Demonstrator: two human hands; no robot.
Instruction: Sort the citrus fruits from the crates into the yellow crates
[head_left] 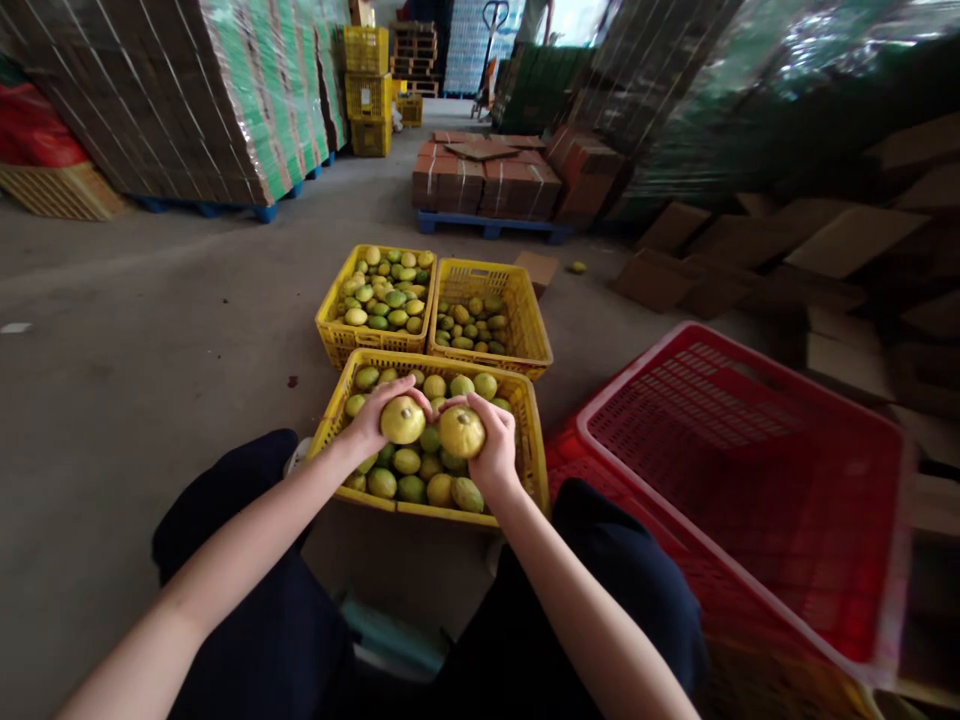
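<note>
Over the nearest yellow crate (536,440) I hold up two yellow lemons side by side. My left hand (371,415) is wrapped round one lemon (403,420), its stem end turned toward me. In my right hand (495,450) sits the other lemon (461,431), a little larger in view, also stem end up. Below them the crate is filled with green and yellow lemons (406,461). Behind it stand a second yellow crate (375,342), heaped with lemons, and a third yellow crate (529,310), partly filled with smaller, darker fruit.
A red crate (739,500) stands close at my right. Flattened cardboard (825,235) lies beyond it, near one loose lemon (577,267) on the floor. Ahead, brown cartons (487,180) rest on a blue pallet (491,228). Wrapped stacks (262,90) and yellow crates (367,95) stand farther back.
</note>
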